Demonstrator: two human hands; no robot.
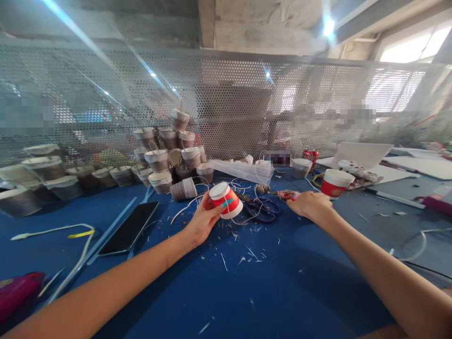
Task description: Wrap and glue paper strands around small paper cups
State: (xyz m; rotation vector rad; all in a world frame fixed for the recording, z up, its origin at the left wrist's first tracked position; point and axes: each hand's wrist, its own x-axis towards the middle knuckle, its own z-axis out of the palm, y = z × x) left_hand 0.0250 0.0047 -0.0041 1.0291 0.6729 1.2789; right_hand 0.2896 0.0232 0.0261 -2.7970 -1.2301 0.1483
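My left hand (202, 221) is closed round a small red paper cup (226, 200), held tilted with its white base toward me; a thin white cord trails from it. My right hand (309, 204) lies knuckles up on the blue table (247, 282), its fingers curled at the handle end of a pink tool (286, 194); I cannot see whether they grip it. Black scissors (261, 209) lie between the two hands. A second red cup (335, 182) stands upside down just beyond my right hand.
A heap of rope-wrapped cups (169, 155) is stacked against the perforated metal screen (229, 103), with more in a row at left. A black phone (129, 227) and a ruler lie at left, a pink object (16, 289) at the near left edge, paper sheets at right.
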